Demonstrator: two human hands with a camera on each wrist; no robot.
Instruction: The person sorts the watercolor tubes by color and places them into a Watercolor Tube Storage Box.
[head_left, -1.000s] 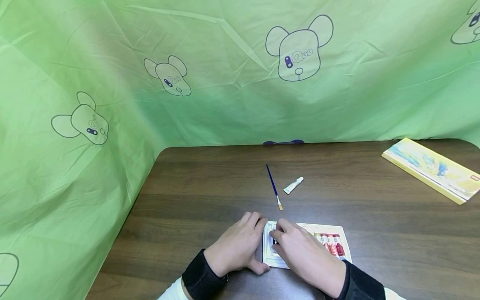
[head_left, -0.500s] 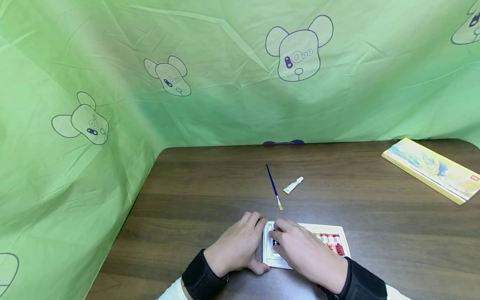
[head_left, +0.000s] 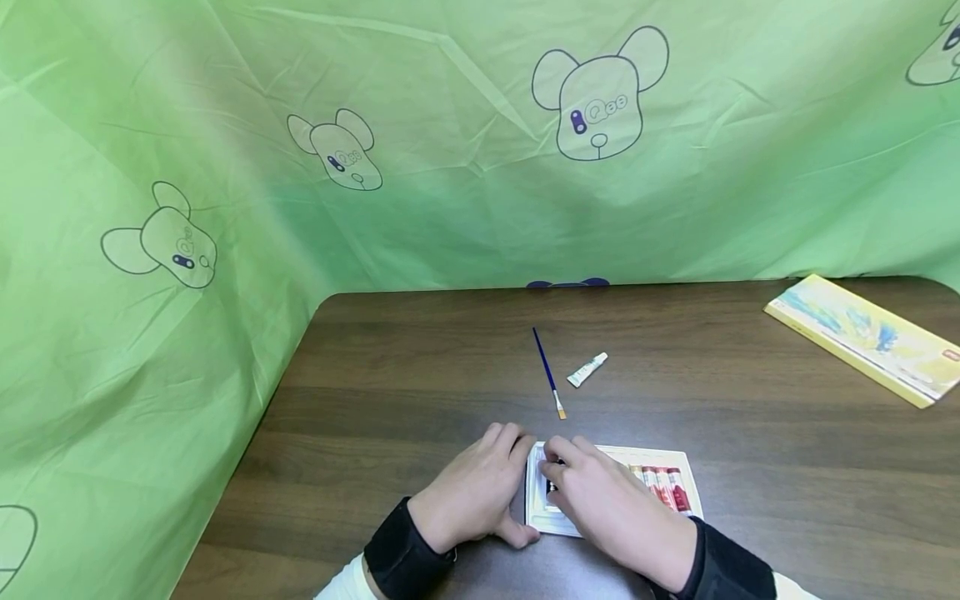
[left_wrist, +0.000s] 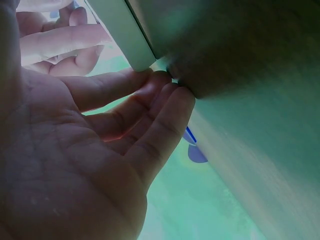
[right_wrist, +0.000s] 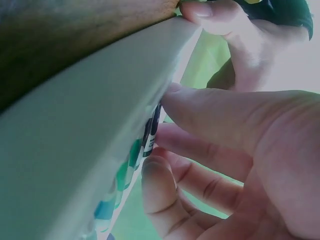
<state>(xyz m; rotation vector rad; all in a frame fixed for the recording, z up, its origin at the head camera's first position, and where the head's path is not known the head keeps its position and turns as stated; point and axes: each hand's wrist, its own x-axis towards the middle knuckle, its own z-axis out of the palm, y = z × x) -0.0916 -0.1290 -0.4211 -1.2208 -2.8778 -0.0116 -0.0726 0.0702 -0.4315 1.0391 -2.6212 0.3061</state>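
Note:
A white tray [head_left: 645, 456] holds several colour-banded paint tubes [head_left: 664, 490], the red ones showing at its right end. My left hand [head_left: 478, 490] spans the tray's left end, thumb at the near corner. In the left wrist view its nearly straight fingers [left_wrist: 165, 120] touch the tray's edge. Over the left part of the tray, my right hand [head_left: 607, 504] is bent down. The right wrist view shows its thumb and index finger pinching the end of a dark paint tube [right_wrist: 151, 131] at the end of the row; green and blue tubes lie beside it. The hand hides the middle tubes from above.
Beyond the tray lie a blue-handled paintbrush [head_left: 545, 367] and a small white paint tube [head_left: 587, 370]. A yellow cardboard box [head_left: 870, 342] lies at the far right of the brown wooden table [head_left: 390, 392]. Green printed cloth [head_left: 450, 208] hangs behind and to the left.
The right hand has shifted only very slightly over the tray. The left hand, tray, brush and loose tube keep their places.

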